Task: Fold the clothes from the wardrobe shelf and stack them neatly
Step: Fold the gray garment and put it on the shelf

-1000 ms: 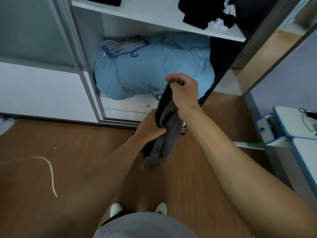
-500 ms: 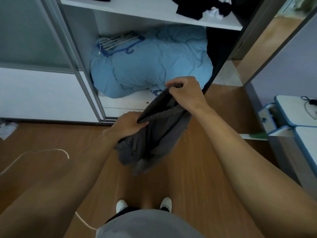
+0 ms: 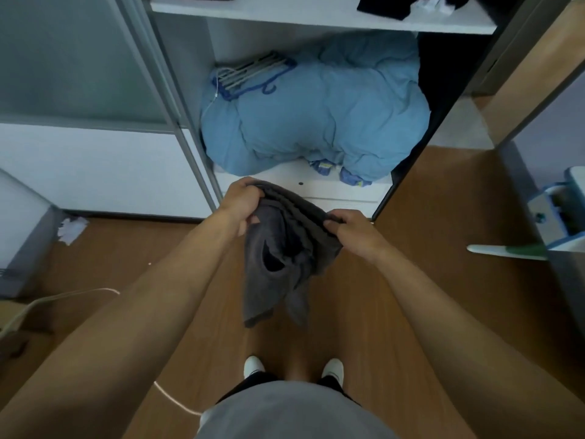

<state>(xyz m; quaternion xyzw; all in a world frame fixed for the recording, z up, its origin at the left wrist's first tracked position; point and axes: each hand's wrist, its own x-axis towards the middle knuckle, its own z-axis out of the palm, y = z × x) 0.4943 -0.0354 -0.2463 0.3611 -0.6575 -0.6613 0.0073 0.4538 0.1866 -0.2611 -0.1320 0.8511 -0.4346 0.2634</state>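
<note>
A dark grey garment [image 3: 281,255] hangs in the air in front of the open wardrobe, bunched along its top edge. My left hand [image 3: 242,202] grips its upper left end and my right hand [image 3: 351,228] grips its upper right end, a short span apart. The cloth droops below both hands toward the wooden floor. On the white wardrobe shelf [image 3: 316,14] at the top, dark clothes [image 3: 384,4] with a bit of white lie at the right; another dark item shows at the left edge.
A big light-blue duvet [image 3: 319,112] fills the lower wardrobe bay, with blue and white hangers [image 3: 250,74] on it. A sliding door [image 3: 79,106] stands left. A white cable [image 3: 63,296] crosses the floor. A blue-white desk with an open drawer [image 3: 557,217] is at the right.
My hands have spread apart along the garment's top edge and come level with each other; the left hand rose to the left, the right hand dropped. The view tilted down and left.
</note>
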